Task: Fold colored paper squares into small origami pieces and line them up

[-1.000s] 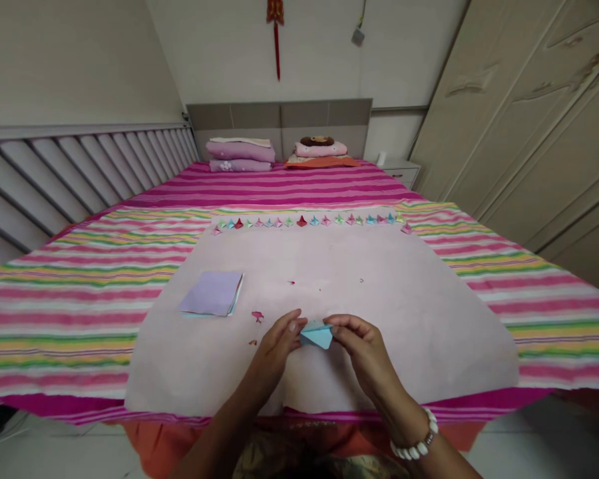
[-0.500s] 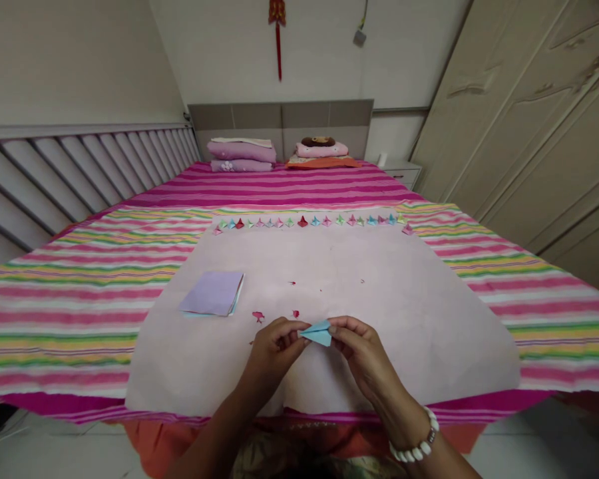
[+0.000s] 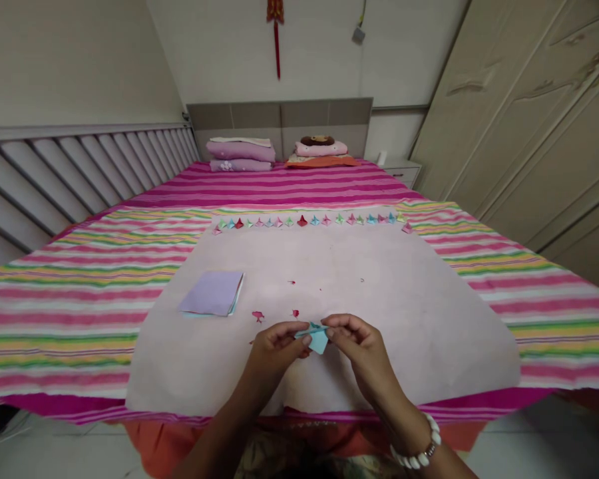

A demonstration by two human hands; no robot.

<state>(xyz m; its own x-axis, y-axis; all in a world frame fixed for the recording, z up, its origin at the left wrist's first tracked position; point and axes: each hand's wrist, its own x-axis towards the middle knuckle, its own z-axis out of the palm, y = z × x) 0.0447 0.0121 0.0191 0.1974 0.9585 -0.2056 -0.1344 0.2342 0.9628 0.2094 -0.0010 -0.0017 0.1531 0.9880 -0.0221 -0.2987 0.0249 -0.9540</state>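
Note:
A small light-blue folded paper [image 3: 318, 341] is held between my two hands over the near part of the white sheet [image 3: 409, 319]. My left hand [image 3: 278, 351] pinches its left end between thumb and fingers. At the right end, my right hand [image 3: 358, 340] grips the upper corner with thumb and forefinger. A raised fold runs across the top of the paper, and a pointed flap hangs down toward me. Fingers cover part of both ends. To the left lies a stack of square paper [image 3: 213, 293], lilac on top.
Several small folded paper pieces [image 3: 302, 221] in red, blue, pink and green line the sheet's far edge. Red scraps [image 3: 258, 316] lie beyond my left hand. The striped bedspread [image 3: 74, 299] spreads under the sheet, with folded bedding [image 3: 242, 154] by the headboard.
The blue paper has been turned and its flaps shifted: a flat triangle pointing left before, it now shows a crosswise fold with a flap pointing down. Both hands stay in nearly the same place.

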